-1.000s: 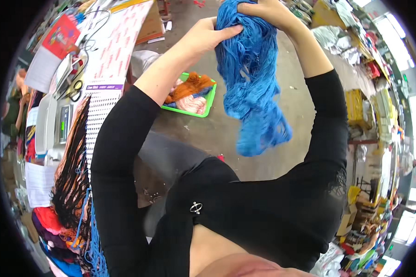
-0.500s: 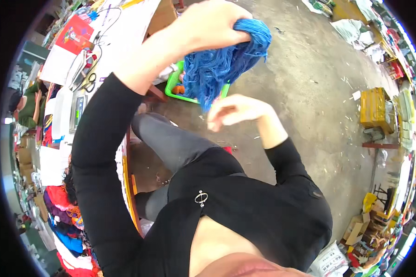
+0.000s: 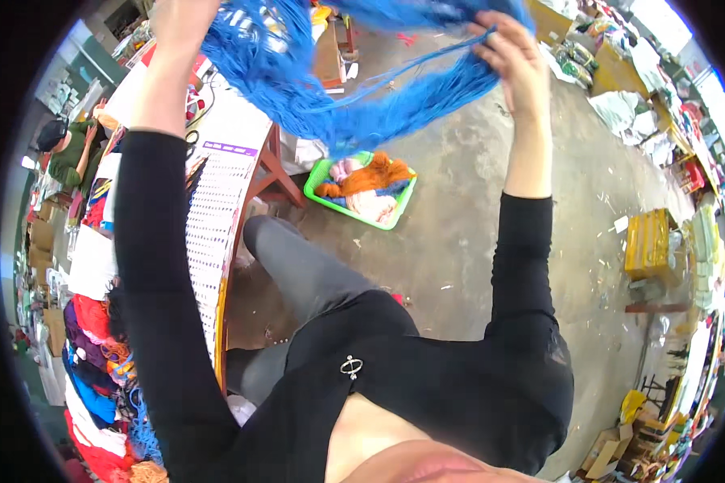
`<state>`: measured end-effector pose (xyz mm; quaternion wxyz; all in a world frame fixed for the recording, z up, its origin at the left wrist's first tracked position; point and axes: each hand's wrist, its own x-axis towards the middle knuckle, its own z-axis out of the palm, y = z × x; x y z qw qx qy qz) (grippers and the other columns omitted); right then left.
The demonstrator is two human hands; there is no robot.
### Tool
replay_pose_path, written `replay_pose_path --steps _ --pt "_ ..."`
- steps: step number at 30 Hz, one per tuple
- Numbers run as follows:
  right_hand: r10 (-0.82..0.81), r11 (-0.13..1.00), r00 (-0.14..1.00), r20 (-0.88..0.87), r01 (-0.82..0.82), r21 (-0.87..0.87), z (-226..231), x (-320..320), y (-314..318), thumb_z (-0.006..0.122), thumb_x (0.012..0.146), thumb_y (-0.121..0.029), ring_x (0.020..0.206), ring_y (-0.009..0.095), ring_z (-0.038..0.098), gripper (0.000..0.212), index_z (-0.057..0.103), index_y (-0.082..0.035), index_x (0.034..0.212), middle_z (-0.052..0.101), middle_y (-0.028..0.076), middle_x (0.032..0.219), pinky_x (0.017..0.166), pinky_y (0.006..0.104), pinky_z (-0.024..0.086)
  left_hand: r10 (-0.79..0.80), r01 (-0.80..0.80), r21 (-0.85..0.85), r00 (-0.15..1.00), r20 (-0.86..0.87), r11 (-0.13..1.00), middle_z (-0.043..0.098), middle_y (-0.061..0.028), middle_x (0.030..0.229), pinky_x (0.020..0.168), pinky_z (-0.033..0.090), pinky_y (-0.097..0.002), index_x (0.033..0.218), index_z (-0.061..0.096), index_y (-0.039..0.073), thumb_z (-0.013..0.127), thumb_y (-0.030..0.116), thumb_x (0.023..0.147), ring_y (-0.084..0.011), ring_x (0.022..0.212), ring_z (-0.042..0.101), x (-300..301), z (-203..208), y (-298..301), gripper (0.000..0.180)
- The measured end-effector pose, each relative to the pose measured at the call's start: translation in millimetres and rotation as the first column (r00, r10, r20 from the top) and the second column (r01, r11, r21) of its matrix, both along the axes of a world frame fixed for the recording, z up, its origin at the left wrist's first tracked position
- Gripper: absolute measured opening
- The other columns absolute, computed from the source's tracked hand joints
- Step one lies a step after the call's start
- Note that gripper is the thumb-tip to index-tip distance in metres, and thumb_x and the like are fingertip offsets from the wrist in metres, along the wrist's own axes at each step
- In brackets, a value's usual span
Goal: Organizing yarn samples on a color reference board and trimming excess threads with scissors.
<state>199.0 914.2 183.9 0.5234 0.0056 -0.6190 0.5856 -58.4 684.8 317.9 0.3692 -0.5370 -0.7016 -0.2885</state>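
Observation:
A big loop of blue yarn, a loose skein (image 3: 354,121), is spread in the air between my raised hands. Its strands sag in a wide curve, and its upper part runs out of the picture. My right hand (image 3: 517,64) has its fingers bent round the loop's right side. At the upper left my left hand (image 3: 184,24) is at the other end of the loop, closed on it as far as shows; its fingertips are cut off by the top edge. Below the skein, a green plastic basket (image 3: 312,191) on the floor holds orange yarn (image 3: 374,173) and pale pink and blue yarn.
Along my left runs a white table (image 3: 242,121) with a printed chart (image 3: 217,201) and scissors (image 3: 192,138). Heaps of coloured yarn (image 3: 97,394) lie at the lower left. A person in green (image 3: 68,157) works beyond. A yellow crate (image 3: 651,244) stands at the right.
The bunched skein has been opened into a wide loop. My right hand has gone up and right and taken hold of it; my left hand has moved left. The basket shows more fully.

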Motion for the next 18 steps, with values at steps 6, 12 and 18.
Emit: replay_pose_path --steps 6,12,18 --pt "0.138 0.98 0.962 0.235 -0.167 0.106 -6 -74 -38 0.053 0.082 -0.007 0.084 0.014 0.06 0.017 0.061 0.001 0.094 0.064 0.009 0.093 0.075 0.0258 0.048 -0.149 0.156 -0.404 0.988 0.05 0.901 0.061 -0.0147 0.089 0.068 0.046 -0.0411 0.084 0.062 0.006 0.05 0.017 0.076 -0.0301 0.08 0.061 90 -129 53 0.019" --pt "-0.576 0.623 0.724 0.379 0.088 0.777 -53 -134 -2 0.061 0.08 -0.027 0.104 0.022 0.054 0.041 0.056 -0.005 0.114 0.058 0.01 0.115 0.091 0.0331 0.041 -0.125 0.148 -0.141 0.98 0.157 0.979 0.062 -0.0218 0.092 0.077 0.048 -0.0383 0.095 0.064 0.003 0.051 0.027 0.08 -0.0332 0.087 0.061 -90 -157 72 0.031" --pt "-0.55 0.671 0.357 0.755 -0.348 0.654 -40 -95 -29 0.051 0.08 -0.019 0.088 0.029 0.061 0.024 0.063 -0.005 0.096 0.063 0.016 0.093 0.077 0.0373 0.047 0.046 -0.058 -0.335 0.998 -0.043 0.941 0.062 -0.0204 0.091 0.076 0.047 -0.0384 0.095 0.063 0.004 0.053 0.026 0.077 -0.0324 0.086 0.06 -35 -95 77 0.029"
